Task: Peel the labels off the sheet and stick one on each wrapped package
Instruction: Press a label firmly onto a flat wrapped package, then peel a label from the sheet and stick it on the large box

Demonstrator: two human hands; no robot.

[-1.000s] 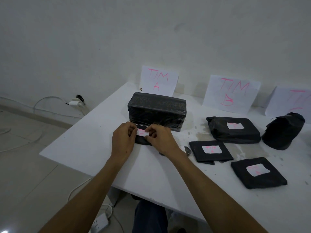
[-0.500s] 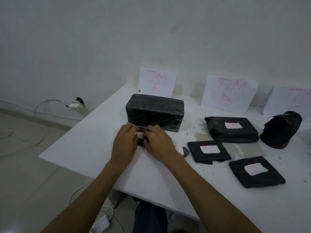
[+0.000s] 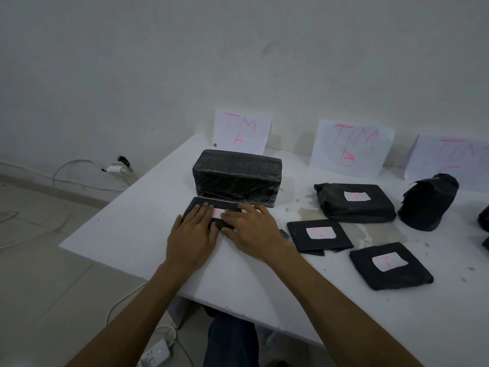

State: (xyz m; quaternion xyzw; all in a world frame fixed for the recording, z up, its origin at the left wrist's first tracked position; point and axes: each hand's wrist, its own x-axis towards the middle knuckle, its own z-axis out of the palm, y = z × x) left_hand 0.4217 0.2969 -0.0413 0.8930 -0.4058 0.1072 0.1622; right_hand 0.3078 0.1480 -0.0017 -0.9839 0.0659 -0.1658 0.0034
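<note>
Cables trail over the tiled floor at far left, where a white charger (image 3: 114,169) sits in a wall socket, and a white power strip (image 3: 156,354) lies under the white surface (image 3: 137,229). On that surface the left hand (image 3: 191,235) lies flat, fingers straight and spread, pressing the left part of a flat black wrapped package (image 3: 203,205); the right hand (image 3: 251,229) lies just beside it, fingers likewise straight, pressing the right part. Between the two sets of fingertips shows a strip of a white label (image 3: 217,212) with pink writing, stuck on the package's top. Neither hand's grip closes on anything; both press with open palms. Touching the far edge of that package stands a large rectangular block (image 3: 236,176) in glossy, wrinkled black film, with no label visible. Three white paper signs lean against the wall, lettered in pink: "TIM A" (image 3: 242,131), "TIM B" (image 3: 352,148) and a third (image 3: 449,157) cut by the frame. To the right lie three more labelled packages in matte black wrap: a thick crumpled one (image 3: 354,205), a thin flat square (image 3: 318,235) and a nearer square (image 3: 391,266). At far right stands a bulky, rounded black bundle (image 3: 427,205), whose label, if any, cannot be seen.
</note>
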